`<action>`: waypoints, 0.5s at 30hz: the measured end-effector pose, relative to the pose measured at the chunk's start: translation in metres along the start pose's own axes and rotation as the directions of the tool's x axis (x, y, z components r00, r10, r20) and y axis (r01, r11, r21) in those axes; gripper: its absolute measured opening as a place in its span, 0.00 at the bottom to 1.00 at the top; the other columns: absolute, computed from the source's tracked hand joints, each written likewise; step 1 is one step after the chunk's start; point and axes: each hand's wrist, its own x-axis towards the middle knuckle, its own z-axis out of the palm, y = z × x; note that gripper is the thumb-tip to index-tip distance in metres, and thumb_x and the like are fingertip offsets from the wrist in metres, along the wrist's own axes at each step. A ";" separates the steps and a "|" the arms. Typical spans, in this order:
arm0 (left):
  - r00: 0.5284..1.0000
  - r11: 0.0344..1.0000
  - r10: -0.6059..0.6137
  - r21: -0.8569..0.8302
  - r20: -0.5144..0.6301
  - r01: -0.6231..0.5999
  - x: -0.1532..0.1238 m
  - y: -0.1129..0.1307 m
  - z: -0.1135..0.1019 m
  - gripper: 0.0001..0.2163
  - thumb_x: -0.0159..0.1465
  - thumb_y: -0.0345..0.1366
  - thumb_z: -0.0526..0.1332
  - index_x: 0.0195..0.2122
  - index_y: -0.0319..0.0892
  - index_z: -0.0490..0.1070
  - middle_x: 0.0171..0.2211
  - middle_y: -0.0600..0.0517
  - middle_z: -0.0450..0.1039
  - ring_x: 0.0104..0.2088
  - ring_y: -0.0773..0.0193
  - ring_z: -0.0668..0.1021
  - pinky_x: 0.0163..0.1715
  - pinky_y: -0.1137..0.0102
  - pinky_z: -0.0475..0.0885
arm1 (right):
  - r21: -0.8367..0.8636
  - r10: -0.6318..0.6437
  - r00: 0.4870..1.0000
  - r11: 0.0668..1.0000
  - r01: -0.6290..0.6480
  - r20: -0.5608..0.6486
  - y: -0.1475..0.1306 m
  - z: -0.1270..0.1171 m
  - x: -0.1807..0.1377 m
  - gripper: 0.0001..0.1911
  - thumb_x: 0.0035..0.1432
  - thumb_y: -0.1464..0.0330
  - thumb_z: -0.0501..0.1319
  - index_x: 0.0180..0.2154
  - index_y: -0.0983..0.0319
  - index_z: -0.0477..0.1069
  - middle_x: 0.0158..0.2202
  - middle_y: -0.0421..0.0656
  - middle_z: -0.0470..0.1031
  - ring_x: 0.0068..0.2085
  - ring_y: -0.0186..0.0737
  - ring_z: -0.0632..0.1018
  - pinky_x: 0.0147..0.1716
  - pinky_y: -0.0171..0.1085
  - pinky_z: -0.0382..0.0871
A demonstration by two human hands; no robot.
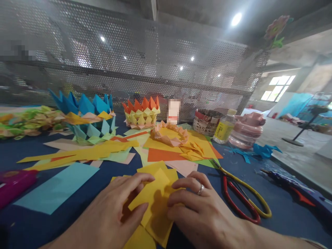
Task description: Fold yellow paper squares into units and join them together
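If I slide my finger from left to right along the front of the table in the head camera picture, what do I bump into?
Pink thing → light blue paper → left hand → yellow paper → right hand → scissors → blue tool with an orange trigger.

Both forearms come in from the bottom edge and angle toward each other. The left hand lies palm down, its fingers stretched forward and to the right, nearly flat, with the thumb reaching inward below them. The right hand also lies palm down, knuckles raised a little, its fingers curled inward to the left so that the tips point toward the left hand. A ring sits on one finger of the right hand. The two hands are close together, fingertips just apart.
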 end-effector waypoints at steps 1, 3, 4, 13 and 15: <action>1.000 0.999 0.026 0.034 -0.016 -0.025 0.000 0.000 -0.002 0.18 0.65 0.42 0.60 0.56 0.53 0.67 0.47 0.52 0.80 0.44 0.58 0.85 0.39 0.67 0.84 | 0.008 0.004 1.000 1.000 -0.004 0.008 0.000 0.000 0.001 0.09 0.73 0.75 0.59 0.40 0.58 0.74 0.44 0.37 0.84 0.52 0.37 0.78 0.60 0.39 0.56; 0.995 0.992 0.093 0.086 -0.028 -0.090 0.001 0.000 -0.006 0.17 0.65 0.41 0.61 0.55 0.52 0.69 0.55 0.49 0.75 0.52 0.54 0.81 0.46 0.63 0.81 | 0.015 0.015 1.000 1.000 -0.015 0.001 -0.001 0.000 0.002 0.08 0.73 0.72 0.61 0.38 0.58 0.74 0.41 0.36 0.84 0.51 0.36 0.79 0.60 0.39 0.57; 0.991 0.988 0.128 0.089 -0.026 -0.125 0.002 0.001 -0.008 0.15 0.66 0.39 0.60 0.54 0.52 0.70 0.57 0.49 0.72 0.54 0.55 0.79 0.48 0.63 0.78 | 0.017 0.018 1.000 1.000 -0.018 -0.007 -0.001 0.000 0.002 0.08 0.73 0.70 0.62 0.37 0.58 0.73 0.40 0.36 0.83 0.50 0.36 0.79 0.59 0.39 0.57; 0.936 0.880 0.351 -0.343 0.005 -0.328 -0.012 0.002 0.003 0.15 0.76 0.32 0.48 0.36 0.45 0.72 0.33 0.57 0.74 0.34 0.67 0.72 0.42 0.67 0.64 | 0.259 0.137 0.983 0.952 -0.165 0.123 0.005 0.003 0.002 0.09 0.69 0.63 0.68 0.36 0.60 0.75 0.41 0.39 0.83 0.48 0.38 0.80 0.54 0.41 0.63; 0.946 0.886 0.322 -0.361 0.023 -0.293 -0.015 0.001 0.006 0.15 0.77 0.32 0.50 0.34 0.44 0.71 0.33 0.58 0.74 0.35 0.67 0.72 0.38 0.69 0.64 | 0.347 0.178 0.978 0.915 -0.206 0.110 0.007 0.009 0.003 0.10 0.67 0.64 0.71 0.34 0.60 0.75 0.39 0.38 0.83 0.46 0.37 0.80 0.52 0.40 0.64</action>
